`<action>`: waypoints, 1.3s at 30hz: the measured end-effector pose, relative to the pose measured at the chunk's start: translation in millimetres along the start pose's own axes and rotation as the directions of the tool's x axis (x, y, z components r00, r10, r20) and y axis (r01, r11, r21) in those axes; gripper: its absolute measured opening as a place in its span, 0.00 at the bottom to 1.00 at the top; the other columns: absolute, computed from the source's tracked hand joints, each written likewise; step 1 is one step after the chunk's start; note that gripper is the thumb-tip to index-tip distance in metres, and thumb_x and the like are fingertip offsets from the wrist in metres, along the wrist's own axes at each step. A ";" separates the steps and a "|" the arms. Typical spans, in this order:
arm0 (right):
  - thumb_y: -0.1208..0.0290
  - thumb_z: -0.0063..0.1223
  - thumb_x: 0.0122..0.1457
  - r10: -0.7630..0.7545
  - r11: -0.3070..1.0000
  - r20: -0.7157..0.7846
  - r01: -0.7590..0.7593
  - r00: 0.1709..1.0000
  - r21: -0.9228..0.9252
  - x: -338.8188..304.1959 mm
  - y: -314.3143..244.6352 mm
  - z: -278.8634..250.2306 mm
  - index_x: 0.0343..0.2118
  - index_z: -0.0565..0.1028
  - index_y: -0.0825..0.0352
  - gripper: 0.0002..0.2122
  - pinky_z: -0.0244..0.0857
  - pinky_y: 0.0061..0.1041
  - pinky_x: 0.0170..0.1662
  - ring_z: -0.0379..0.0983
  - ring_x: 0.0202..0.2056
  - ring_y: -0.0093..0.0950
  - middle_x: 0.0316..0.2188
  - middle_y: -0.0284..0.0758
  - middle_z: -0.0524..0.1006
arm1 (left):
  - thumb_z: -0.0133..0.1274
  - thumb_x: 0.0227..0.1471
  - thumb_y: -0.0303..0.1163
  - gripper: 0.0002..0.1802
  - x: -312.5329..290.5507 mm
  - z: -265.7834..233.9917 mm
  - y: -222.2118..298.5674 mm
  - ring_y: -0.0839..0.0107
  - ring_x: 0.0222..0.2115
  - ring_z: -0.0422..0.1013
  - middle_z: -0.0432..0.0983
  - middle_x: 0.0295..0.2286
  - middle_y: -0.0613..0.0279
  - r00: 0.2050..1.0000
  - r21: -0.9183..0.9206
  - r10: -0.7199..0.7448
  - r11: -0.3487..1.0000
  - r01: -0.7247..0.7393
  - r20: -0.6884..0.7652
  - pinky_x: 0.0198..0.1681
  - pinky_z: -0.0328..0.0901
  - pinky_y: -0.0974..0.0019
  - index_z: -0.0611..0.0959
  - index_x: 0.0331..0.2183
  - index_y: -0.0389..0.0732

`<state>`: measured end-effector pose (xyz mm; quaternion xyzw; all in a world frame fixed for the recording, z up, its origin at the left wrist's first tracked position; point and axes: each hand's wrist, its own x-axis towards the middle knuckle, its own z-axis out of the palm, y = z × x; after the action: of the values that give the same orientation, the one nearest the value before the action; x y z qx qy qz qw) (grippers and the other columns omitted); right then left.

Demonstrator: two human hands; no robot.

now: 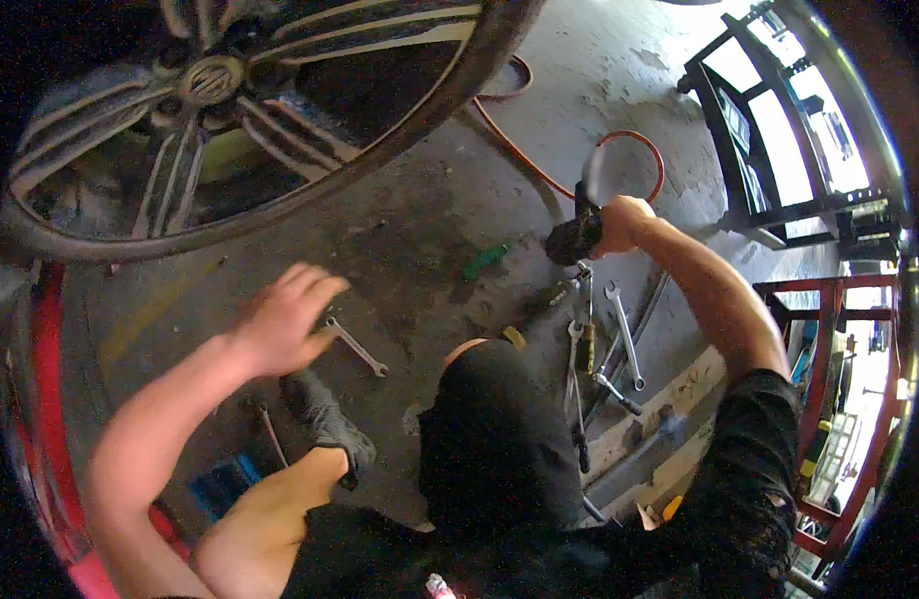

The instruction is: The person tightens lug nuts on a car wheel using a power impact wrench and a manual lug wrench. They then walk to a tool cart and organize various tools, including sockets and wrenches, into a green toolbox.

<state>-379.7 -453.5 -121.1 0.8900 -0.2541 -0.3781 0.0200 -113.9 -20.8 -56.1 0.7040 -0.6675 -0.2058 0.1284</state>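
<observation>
My right hand (622, 226) is wrapped around a black impact wrench (577, 235), raised over the floor; its upper end is smeared by motion. My left hand (292, 314) is open, its fingers stretched out with nothing in them. Just beside its fingertips, a combination wrench (357, 347) lies on the floor. A car wheel (210, 85) with pale spokes fills the upper left, ahead of both hands. Below the right hand lie several hand tools, among them another combination wrench (626, 334) and a ratchet (617, 392).
An orange hose (524, 160) curls across the worn floor behind the impact wrench. A green object (484, 262) lies between my hands. Black metal racking (769, 130) and a red frame (834, 399) stand at the right. Another red post (48, 369) rises at the left.
</observation>
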 end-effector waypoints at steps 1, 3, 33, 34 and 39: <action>0.41 0.65 0.35 -0.029 0.999 0.064 0.031 0.998 -0.043 -10.2 -16.8 -19.8 0.27 0.82 0.64 0.27 0.72 0.34 0.34 0.78 0.28 0.38 0.22 0.39 0.79 | 0.63 0.40 0.33 0.33 16.5 6.5 5.3 0.47 0.48 0.65 0.70 0.44 0.46 0.998 0.000 0.054 0.999 -0.054 -0.016 0.54 0.61 0.52 0.72 0.49 0.36; 0.39 0.63 0.37 -0.153 0.978 0.115 0.167 0.981 -0.127 -32.5 -49.7 -63.1 0.25 0.82 0.65 0.28 0.72 0.35 0.34 0.78 0.27 0.39 0.21 0.40 0.79 | 0.64 0.41 0.40 0.40 45.0 20.7 13.2 0.46 0.51 0.63 0.67 0.47 0.43 0.990 -0.042 0.128 0.991 -0.130 -0.057 0.57 0.59 0.50 0.67 0.53 0.34; 0.71 0.62 0.40 -0.108 0.450 -0.839 0.779 0.534 0.437 -87.2 -318.4 -100.1 0.59 0.60 0.71 0.39 0.65 0.38 0.53 0.69 0.49 0.47 0.49 0.50 0.69 | 0.65 0.43 0.42 0.25 -35.1 -44.2 35.8 0.70 0.33 0.76 0.80 0.34 0.58 0.814 -0.982 -0.557 0.171 -0.082 -0.165 0.41 0.70 0.65 0.80 0.41 0.37; 0.68 0.56 0.52 -0.031 0.318 -0.853 0.814 0.522 0.486 -80.6 -314.5 -85.9 0.57 0.63 0.69 0.28 0.67 0.36 0.51 0.72 0.47 0.41 0.49 0.45 0.71 | 0.66 0.42 0.44 0.27 -27.3 -52.1 45.4 0.69 0.34 0.76 0.80 0.33 0.58 0.813 -0.949 -0.519 0.287 -0.126 -0.265 0.42 0.70 0.65 0.81 0.40 0.37; 0.65 0.42 0.64 0.057 -0.467 -0.627 0.576 0.777 0.671 -60.5 -289.4 -67.9 0.48 0.69 0.69 0.15 0.70 0.30 0.47 0.74 0.42 0.30 0.45 0.37 0.75 | 0.67 0.39 0.46 0.25 -3.4 -70.7 51.0 0.65 0.30 0.75 0.79 0.28 0.54 0.797 -0.586 -0.218 0.786 -0.198 -0.563 0.36 0.69 0.61 0.81 0.36 0.39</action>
<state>-242.2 -184.1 -98.5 0.5844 -0.1835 0.1934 -0.7664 -126.5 -28.0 29.9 0.6535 -0.4818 -0.1782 0.5558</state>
